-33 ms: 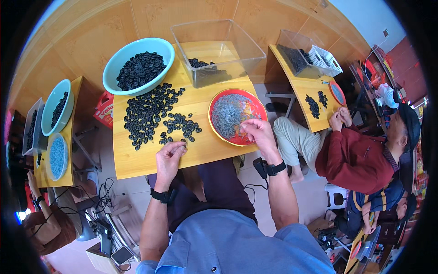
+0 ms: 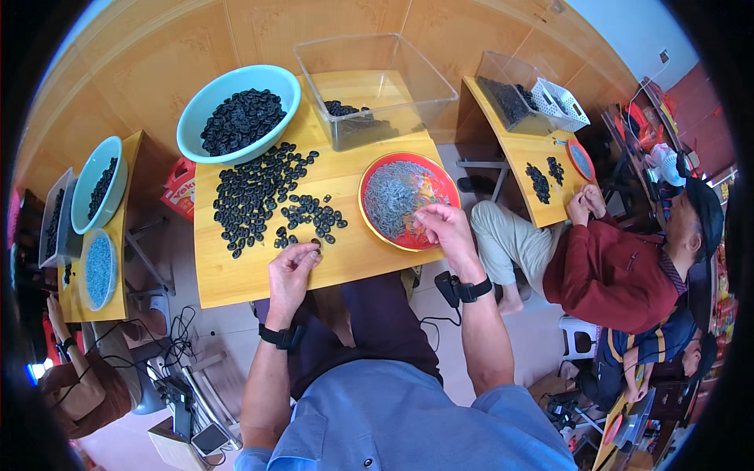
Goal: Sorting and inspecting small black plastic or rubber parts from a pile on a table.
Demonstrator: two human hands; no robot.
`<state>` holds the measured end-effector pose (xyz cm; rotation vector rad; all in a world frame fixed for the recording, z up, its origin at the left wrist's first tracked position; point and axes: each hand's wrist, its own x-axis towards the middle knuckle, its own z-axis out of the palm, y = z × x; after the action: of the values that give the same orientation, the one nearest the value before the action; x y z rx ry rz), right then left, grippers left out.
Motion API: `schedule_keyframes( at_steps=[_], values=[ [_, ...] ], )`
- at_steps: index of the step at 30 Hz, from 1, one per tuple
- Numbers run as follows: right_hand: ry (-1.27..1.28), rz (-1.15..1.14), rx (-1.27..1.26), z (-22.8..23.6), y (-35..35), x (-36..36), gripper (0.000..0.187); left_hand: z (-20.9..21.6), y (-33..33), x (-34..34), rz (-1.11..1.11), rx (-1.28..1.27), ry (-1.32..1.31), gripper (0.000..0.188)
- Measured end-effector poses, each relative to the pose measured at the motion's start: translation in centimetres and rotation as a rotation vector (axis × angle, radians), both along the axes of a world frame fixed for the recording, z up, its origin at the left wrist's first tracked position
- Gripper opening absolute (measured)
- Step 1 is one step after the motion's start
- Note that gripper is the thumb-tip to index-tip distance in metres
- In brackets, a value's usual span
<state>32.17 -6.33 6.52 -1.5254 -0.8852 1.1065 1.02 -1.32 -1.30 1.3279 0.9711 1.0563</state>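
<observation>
Black oval pieces (image 2: 255, 192), loose, beyond the left hand (image 2: 290, 273), which pinches one; red bowl (image 2: 445, 183), grey slivers (image 2: 390, 192) inside, partly beneath the right hand (image 2: 449, 232), narrowed, hold unclear.

1. Left of the counter (image 2: 236, 281), a red package (image 2: 181, 190) bears the boldest print: one row of large white letters, set at a slant along its side. Any finer print on it is too small to read.
2. Far to the right of the counter, red and yellow packs (image 2: 721, 292) stand near the picture's rim; their print is too small and blurred to read.
3. Far left of the counter and lower, a bright screen (image 2: 36, 371) glows, too washed out to read.
4. On the counter's right part, the red bowl (image 2: 446, 185) shows an orange and yellow design inside; whether it includes lettering cannot be told.
</observation>
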Motion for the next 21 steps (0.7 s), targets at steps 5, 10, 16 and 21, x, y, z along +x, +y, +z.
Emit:
schedule_keyframes(
  at_steps=[5, 10, 16, 21],
  values=[
    [0.208, 0.028, 0.053, 1.2, -0.2, -1.7, 0.012, 0.5, 0.0, -0.2, 0.024, -0.084, -0.110, 0.013],
    [0.156, 0.202, 0.100, 1.6, -0.2, -6.9, 0.012, -0.4, 0.3, -0.1, 0.013, -0.120, -0.164, 0.016],
    [0.165, 0.215, 0.214, -4.1, 1.5, -12.5, 0.012, 0.9, 0.0, 0.4, -0.006, -0.192, -0.083, 0.019],
    [0.040, 0.191, 0.212, -5.6, 1.9, -13.9, 0.011, 0.8, 0.0, -0.2, -0.008, -0.117, -0.026, 0.017]
  ],
)
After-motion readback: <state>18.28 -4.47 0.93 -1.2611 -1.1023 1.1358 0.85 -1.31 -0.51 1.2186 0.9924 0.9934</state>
